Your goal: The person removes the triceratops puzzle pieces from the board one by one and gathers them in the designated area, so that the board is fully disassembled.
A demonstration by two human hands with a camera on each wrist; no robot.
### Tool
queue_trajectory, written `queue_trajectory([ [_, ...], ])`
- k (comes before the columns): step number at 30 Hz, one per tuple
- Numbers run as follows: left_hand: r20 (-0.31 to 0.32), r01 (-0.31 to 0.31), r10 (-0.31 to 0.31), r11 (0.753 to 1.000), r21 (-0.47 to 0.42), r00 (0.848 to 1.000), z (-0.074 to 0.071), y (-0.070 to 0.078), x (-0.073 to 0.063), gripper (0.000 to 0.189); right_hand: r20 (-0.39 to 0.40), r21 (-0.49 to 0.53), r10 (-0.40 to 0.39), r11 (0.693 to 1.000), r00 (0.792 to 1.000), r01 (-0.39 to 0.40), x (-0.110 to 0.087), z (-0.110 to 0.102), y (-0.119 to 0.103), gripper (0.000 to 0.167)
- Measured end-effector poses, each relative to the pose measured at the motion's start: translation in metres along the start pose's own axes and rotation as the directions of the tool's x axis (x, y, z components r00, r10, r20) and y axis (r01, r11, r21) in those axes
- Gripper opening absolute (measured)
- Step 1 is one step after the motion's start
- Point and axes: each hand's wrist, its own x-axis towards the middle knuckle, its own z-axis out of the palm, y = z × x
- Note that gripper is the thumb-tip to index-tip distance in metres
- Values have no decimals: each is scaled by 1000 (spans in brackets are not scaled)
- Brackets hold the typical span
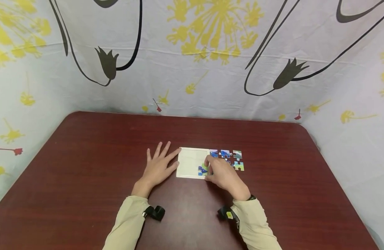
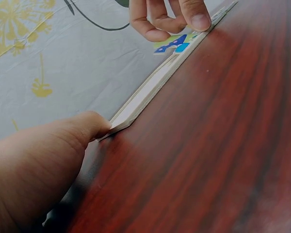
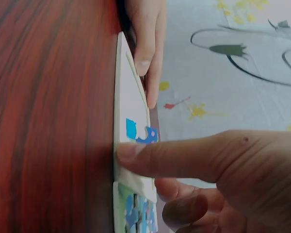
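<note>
A shallow white puzzle tray (image 1: 188, 159) lies on the table. My left hand (image 1: 157, 169) is spread flat beside it, its thumb and index fingertip touching the left edge; in the left wrist view the thumb (image 2: 72, 141) meets the tray's corner. At the tray's near right corner is a blue, green and white puzzle piece (image 1: 202, 170). My right hand (image 1: 223, 173) pinches this piece with bent fingers, its thumb (image 3: 174, 158) at the near rim. The right hand partly hides the piece and the tray's right edge.
Several loose puzzle pieces (image 1: 237, 154) lie in rows against the tray's right side, some under the right hand. The dark red wooden table (image 1: 101, 156) extends around them. A white patterned cloth (image 1: 192, 69) hangs behind the table and along its sides.
</note>
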Motion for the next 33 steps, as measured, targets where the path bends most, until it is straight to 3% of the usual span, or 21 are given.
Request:
queue_trajectory([
  [5, 21, 13, -14, 1000, 11, 1000, -1, 0, 0, 51, -5, -38, -8, 999, 1000, 8, 1, -1, -5, 31],
  [12, 15, 11, -11, 1000, 1, 1000, -1, 1, 0, 51, -46, -177, -50, 983, 998, 41, 3, -2, -4, 18],
  [22, 16, 17, -17, 1000, 16, 1000, 0, 1, 1, 51, -19, -161, -78, 984, 997, 74, 2, -3, -4, 27],
  [33, 5, 9, -9, 1000, 19, 1000, -1, 1, 0, 51, -28, -154, -119, 982, 992, 114, 5, 1, -2, 26],
])
